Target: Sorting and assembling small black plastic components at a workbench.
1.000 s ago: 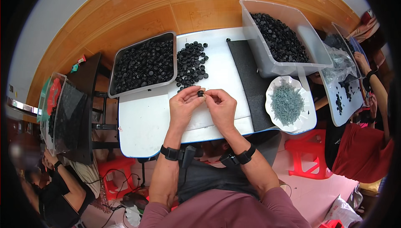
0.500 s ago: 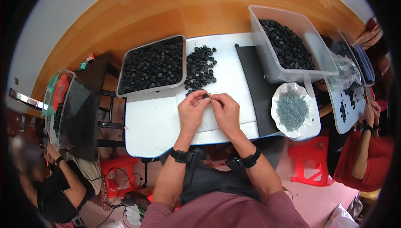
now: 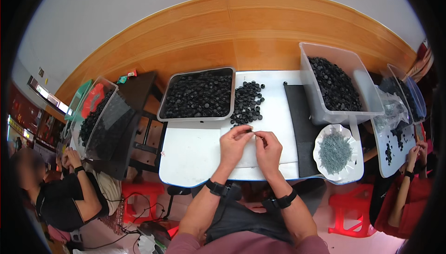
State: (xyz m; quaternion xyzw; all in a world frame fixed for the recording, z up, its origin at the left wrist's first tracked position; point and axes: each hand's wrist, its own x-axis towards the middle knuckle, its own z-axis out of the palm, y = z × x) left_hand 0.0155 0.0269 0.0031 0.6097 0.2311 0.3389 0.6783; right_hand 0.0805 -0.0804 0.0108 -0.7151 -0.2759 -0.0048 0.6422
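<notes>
On my feed both hands meet over the bench, just in front of the loose black caps. Left hand has thumb and index pinching one small black cap; the fingers hide much of it. Right hand has thumb and index drawn in just beside that cap. I can't tell whether it pinches anything; too small from here.

Placement, my read: the cap sits at the fingertips so its faces stay reachable from the right. The loose caps lie against the tray full of more caps, likely spread out so singles pick up easily with the left. The white scalloped dish of slender grey-green pieces stands on the right, probably to suit that hand's reach. Big translucent bin, part-filled with black parts, is behind the dish at the far right, presumably as bulk stock. Black mat lies between the hands and the dish; a lone cap sits near its far end.

Pose: forearms come up from the lower edge and angle inward, elbows wide, a black strap on each wrist. Palms roughly face each other, knuckles up, other fingers curled. I see both wrists near the bench's front edge.
</notes>
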